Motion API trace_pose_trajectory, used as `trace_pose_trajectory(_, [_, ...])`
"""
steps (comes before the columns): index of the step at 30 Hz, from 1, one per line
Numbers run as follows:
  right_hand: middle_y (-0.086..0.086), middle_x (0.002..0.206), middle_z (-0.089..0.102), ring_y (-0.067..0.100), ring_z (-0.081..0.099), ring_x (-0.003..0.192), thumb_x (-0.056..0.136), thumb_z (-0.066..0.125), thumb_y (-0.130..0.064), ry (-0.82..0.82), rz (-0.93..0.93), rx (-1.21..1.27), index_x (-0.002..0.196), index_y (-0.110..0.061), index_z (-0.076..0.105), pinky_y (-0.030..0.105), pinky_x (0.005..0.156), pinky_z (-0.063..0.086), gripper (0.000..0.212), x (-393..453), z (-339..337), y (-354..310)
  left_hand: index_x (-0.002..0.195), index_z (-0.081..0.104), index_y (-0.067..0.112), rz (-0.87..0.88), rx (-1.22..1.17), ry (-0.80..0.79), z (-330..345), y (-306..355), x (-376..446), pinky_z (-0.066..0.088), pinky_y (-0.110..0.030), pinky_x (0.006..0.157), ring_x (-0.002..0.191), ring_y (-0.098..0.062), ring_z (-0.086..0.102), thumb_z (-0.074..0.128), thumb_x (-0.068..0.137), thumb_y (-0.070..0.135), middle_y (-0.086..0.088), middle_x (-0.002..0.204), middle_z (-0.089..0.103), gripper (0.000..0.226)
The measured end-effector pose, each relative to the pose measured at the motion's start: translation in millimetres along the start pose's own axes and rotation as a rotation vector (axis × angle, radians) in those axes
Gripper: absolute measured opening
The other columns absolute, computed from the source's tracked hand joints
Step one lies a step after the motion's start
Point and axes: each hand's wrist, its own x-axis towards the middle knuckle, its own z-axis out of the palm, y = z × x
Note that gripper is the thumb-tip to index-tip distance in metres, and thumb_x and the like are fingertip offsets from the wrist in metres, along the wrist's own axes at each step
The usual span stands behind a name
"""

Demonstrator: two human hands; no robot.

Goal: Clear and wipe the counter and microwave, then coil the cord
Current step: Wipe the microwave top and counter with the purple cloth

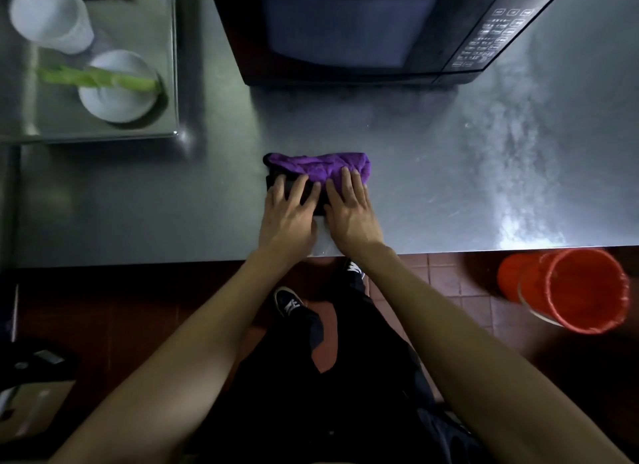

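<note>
At six o'clock of the microwave (349, 34), near the counter (484, 187) edge, left hand (288, 218) and right hand (352, 211) lie side by side, fingers flat, pressing the folded cloth (318, 169) down, likely to spread wiping pressure; no cord shows

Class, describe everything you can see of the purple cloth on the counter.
The purple cloth is soft fabric, folded into a thick bunched wad with a dark layer along its near left edge. It lies flat on the steel counter, in front of the microwave and apart from it. The left hand and right hand press on its near side, fingers straight.
</note>
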Motion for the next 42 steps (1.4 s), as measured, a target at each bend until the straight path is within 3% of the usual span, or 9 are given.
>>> trace_pose_trajectory(3, [0.028,0.159,0.023,0.045,0.012,0.149,0.097,0.053,-0.016,-0.028,-0.026,-0.010,0.148,-0.004,0.040,0.054,0.122,0.014,0.054,29,-10,11,0.145,0.048,0.014,-0.019,-0.004,-0.010,-4,-2,23,0.037,-0.057,0.109,0.136,-0.049,0.032,0.056,0.081,0.025,-0.014,0.152,0.037,0.065])
trace_pose_trajectory(8, [0.026,0.158,0.027,0.041,0.013,0.150,0.097,0.053,-0.011,-0.006,-0.064,0.023,0.143,-0.003,0.047,0.051,0.123,0.013,0.047,71,-28,47,0.140,0.054,0.017,-0.024,0.012,-0.007,-9,8,75,0.040,-0.060,0.106,0.137,-0.052,0.028,0.059,0.083,0.023,-0.018,0.158,0.027,0.058])
trace_pose_trajectory(13, [0.024,0.156,0.032,0.042,0.021,0.148,0.097,0.054,-0.012,0.005,0.004,0.096,0.141,-0.003,0.049,0.051,0.121,0.023,0.045,100,-46,91,0.139,0.055,0.022,-0.029,0.006,-0.058,-14,32,129,0.042,-0.063,0.102,0.131,-0.054,0.035,0.057,0.080,0.025,-0.017,0.157,0.032,0.060])
trace_pose_trajectory(16, [0.020,0.160,0.026,0.038,0.016,0.151,0.100,0.049,-0.017,-0.021,0.032,0.102,0.146,-0.006,0.043,0.048,0.121,0.024,0.048,112,-59,117,0.143,0.051,0.028,-0.050,-0.013,-0.131,-20,53,157,0.041,-0.058,0.104,0.135,-0.049,0.031,0.055,0.083,0.027,-0.011,0.160,0.026,0.059])
trace_pose_trajectory(21, [0.022,0.156,0.033,0.042,0.023,0.147,0.096,0.052,-0.014,-0.058,0.039,0.104,0.142,-0.009,0.048,0.050,0.116,0.031,0.047,121,-71,134,0.142,0.051,0.037,-0.123,-0.066,-0.171,-31,69,173,0.037,-0.050,0.106,0.136,-0.039,0.028,0.050,0.090,0.023,-0.004,0.159,0.026,0.054])
trace_pose_trajectory(33, [0.019,0.144,0.046,0.041,0.037,0.136,0.089,0.059,-0.015,-0.087,0.012,0.072,0.137,-0.014,0.052,0.051,0.099,0.044,0.048,43,-62,79,0.131,0.061,0.031,-0.071,-0.065,-0.051,-20,48,70,0.048,-0.049,0.089,0.115,-0.041,0.044,0.058,0.091,0.020,-0.010,0.143,0.045,0.041])
trace_pose_trajectory(36, [0.021,0.140,0.049,0.044,0.042,0.128,0.087,0.063,-0.019,-0.114,0.004,0.035,0.145,-0.012,0.046,0.052,0.097,0.045,0.060,17,-55,59,0.134,0.056,0.028,-0.079,-0.079,-0.045,-15,38,36,0.047,-0.048,0.089,0.115,-0.038,0.044,0.062,0.089,0.021,-0.008,0.141,0.046,0.046])
trace_pose_trajectory(39, [0.021,0.134,0.050,0.043,0.046,0.120,0.084,0.068,-0.027,-0.138,0.005,-0.028,0.140,-0.013,0.052,0.050,0.093,0.048,0.060,-6,-51,45,0.138,0.052,0.022,-0.088,-0.102,-0.048,-10,34,6,0.047,-0.048,0.089,0.115,-0.037,0.045,0.069,0.085,0.022,-0.006,0.139,0.048,0.056])
trace_pose_trajectory(42, [0.016,0.140,0.046,0.040,0.041,0.126,0.083,0.069,-0.033,-0.190,0.000,-0.077,0.138,-0.018,0.053,0.050,0.097,0.046,0.059,-25,-49,34,0.135,0.054,0.022,-0.086,-0.107,-0.046,-6,35,-19,0.047,-0.047,0.087,0.110,-0.036,0.046,0.073,0.081,0.023,-0.005,0.136,0.049,0.057])
